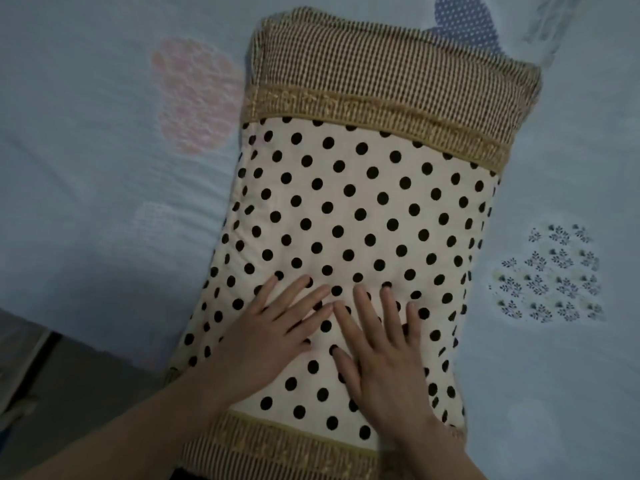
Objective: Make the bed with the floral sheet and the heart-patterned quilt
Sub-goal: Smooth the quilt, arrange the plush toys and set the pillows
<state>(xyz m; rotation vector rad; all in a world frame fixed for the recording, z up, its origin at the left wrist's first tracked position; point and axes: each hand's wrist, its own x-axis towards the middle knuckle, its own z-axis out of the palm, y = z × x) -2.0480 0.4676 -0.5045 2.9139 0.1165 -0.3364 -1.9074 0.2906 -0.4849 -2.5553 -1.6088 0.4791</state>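
You see 1 cream rectangular pillow with dark brown polka dots (363,202) lying lengthwise away from you on 1 pale blue heart-patterned quilt (86,168). The pillow has 2 brown-and-cream striped end bands, each edged by a gold woven trim: 1 at the far end and 1 at the near end under your wrists.

Both of your hands rest flat on the near half of the pillow. Your left hand (266,341) lies palm down with fingers straight and spread, pointing up and to the right; its grip is released. Your right hand (384,362) lies palm down just beside it, fingers straight and pointing up and slightly left; its grip is also released. The 2 hands sit close together, their inner fingers almost meeting over the middle of the pillow.

The quilt is spread smooth beneath the pillow and fills most of the view. 3 hearts show clearly on it: 1 pink heart (194,95) left of the pillow's far end, 1 violet-blue heart with white dots (464,29) partly hidden behind the far end, and 1 heart made of small dark leaf sprigs (550,275) to the right. Fainter pale hearts are too washed out to count.

Open quilt lies on both sides of the pillow. The bed's edge crosses the lower left corner, with dim grey floor (52,375) beyond it.
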